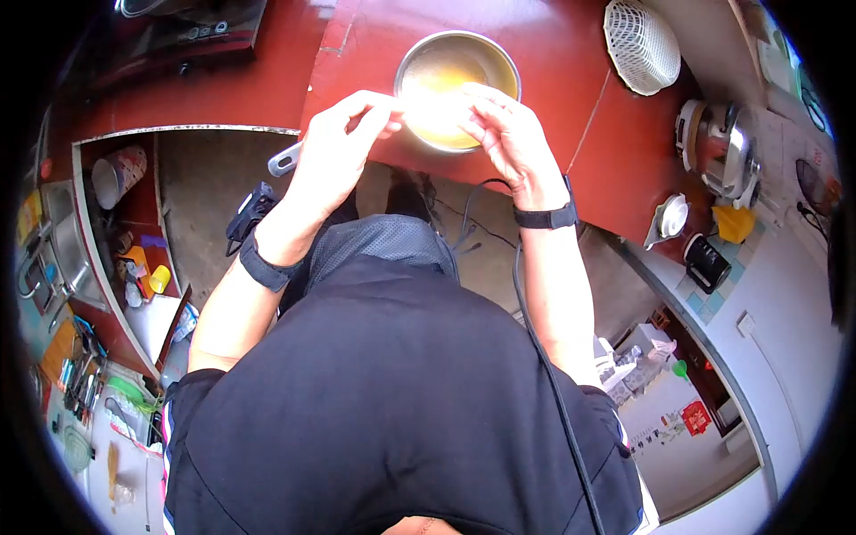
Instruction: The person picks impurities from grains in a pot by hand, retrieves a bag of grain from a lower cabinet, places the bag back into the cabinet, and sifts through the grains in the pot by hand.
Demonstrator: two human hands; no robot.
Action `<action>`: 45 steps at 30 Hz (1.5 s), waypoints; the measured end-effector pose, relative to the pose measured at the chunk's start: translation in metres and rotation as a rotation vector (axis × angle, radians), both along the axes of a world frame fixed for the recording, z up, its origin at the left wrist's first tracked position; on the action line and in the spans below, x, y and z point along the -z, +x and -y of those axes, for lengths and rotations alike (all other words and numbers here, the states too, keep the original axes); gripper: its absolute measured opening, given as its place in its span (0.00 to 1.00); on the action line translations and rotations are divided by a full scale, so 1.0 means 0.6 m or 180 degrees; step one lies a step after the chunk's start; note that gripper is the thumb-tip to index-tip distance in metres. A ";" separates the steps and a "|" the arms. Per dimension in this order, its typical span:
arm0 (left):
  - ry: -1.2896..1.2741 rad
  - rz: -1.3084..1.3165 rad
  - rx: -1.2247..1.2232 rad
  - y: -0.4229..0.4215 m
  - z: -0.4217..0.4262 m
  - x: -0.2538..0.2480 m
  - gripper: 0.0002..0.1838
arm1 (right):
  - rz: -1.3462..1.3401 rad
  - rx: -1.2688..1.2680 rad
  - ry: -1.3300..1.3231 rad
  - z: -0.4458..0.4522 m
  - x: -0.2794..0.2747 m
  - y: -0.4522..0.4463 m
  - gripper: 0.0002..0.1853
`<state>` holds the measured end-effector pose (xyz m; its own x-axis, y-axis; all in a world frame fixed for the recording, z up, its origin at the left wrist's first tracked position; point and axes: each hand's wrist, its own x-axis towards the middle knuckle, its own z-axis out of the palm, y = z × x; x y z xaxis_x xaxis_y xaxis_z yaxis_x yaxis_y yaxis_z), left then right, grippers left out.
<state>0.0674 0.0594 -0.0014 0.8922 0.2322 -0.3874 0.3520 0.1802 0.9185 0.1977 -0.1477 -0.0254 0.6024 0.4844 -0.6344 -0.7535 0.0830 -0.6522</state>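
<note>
Red desk (553,67) bears a metal pot (509,68), left hand (337,153) beside its left rim, right hand (515,141) over its right, grips unclear.

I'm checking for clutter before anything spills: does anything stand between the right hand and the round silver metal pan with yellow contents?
Nothing visible does. The right hand reaches over the right side of the pan; the left hand is at its left rim, out of that path. Glare hides part of the inside.
</note>
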 end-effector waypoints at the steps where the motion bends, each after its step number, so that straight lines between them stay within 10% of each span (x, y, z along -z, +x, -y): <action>1: 0.0022 -0.0019 0.0006 0.002 0.003 0.002 0.13 | -0.0033 0.0012 0.0051 0.001 -0.002 0.002 0.17; 45: 0.0466 -0.0048 0.0045 0.041 0.055 0.002 0.12 | 0.0027 -0.0093 0.1124 0.022 -0.014 0.016 0.32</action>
